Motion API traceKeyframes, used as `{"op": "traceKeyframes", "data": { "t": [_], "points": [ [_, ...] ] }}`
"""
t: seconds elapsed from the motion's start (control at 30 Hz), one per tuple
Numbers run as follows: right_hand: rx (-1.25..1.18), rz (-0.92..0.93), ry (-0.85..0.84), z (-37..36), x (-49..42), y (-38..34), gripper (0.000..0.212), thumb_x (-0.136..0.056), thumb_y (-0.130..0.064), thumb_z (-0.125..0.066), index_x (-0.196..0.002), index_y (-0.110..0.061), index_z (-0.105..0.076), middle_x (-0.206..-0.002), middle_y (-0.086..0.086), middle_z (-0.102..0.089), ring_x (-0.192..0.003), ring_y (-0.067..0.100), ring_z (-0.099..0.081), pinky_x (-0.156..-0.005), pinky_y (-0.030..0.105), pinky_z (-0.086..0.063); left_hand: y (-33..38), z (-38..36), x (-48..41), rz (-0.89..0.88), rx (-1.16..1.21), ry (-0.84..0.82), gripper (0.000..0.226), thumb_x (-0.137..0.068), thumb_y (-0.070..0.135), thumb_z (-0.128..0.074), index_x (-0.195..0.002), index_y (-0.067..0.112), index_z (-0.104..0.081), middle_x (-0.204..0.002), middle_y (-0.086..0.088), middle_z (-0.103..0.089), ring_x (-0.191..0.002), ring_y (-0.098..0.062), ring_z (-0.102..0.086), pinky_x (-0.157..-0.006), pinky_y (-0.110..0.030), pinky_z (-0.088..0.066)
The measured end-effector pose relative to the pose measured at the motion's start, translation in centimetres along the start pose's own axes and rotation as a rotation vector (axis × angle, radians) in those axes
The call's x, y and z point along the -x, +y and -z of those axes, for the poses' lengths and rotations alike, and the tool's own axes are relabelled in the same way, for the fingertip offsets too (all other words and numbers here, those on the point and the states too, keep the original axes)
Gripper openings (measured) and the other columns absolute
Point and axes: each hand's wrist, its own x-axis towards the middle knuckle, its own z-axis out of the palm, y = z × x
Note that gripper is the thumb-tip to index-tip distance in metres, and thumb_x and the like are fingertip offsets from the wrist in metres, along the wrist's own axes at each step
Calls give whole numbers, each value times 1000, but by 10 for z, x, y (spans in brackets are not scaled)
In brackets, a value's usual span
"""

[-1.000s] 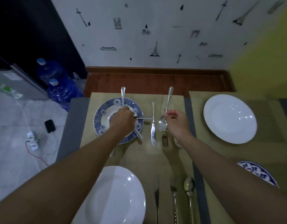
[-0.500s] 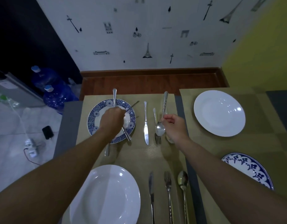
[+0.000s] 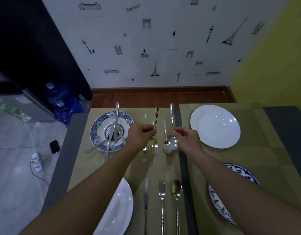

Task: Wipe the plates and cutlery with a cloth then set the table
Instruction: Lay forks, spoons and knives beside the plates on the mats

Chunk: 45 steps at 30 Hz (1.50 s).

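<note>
Left of centre, a blue-patterned plate [image 3: 95, 131] is loaded with several loose pieces of cutlery [image 3: 116, 122]. Just right of it, a gold fork [image 3: 156, 116] is pinched in the curled fingers of the left hand [image 3: 140, 136], tines toward the bottom of the frame. Beside it, a spoon [image 3: 171, 114] is gripped by the right hand [image 3: 185, 139], bowl downward. 1 white plate [image 3: 214, 126] is seen at centre right.

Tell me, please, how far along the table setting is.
Done: the near white plate has knife, fork and spoon laid beside it. In hand: the left hand pinches a gold fork, the right hand a raised spoon, over the mat. Left: loose cutlery lies piled on the blue plate, and the two right plates have none beside them.
</note>
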Motion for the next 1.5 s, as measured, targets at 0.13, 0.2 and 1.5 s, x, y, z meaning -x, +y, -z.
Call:
{"op": "traceKeyframes", "data": {
  "t": [0.13, 0.2, 1.5],
  "points": [
    [81, 24, -31, 39, -2, 16, 18, -93, -23, -73, -111, -21, -76, -98, -9, -74, -95, 9, -68, -86, 27, -53, 17, -38, 16, 72, 105, 14, 31, -88, 10, -74, -118, 2, -70, -96, -3, -74, -84, -12, -70, -80, -22, -57],
    [89, 24, -56, 61, -2, 23, 19, -94, -21, -72, -112, -19, -76, -99, -8, -74, -97, 10, -68, -89, 28, -53, 28, -58, 26, 110, 130, 10, 28, -89, 11, -73, -116, 5, -71, -90, 3, -72, -83, -12, -71, -78, -20, -57],
    [136, -129, 286, 419, -165, 167, 23, -89, -18, -76, -112, -16, -80, -109, 0, -78, -102, 13, -71, -93, 29, -55, 164, -475, -65, 196, -11, -255, 14, -90, 5, -69, -82, 17, -66, -84, -2, -69, -82, -22, -69, -65, -24, -57]
  ]
}}
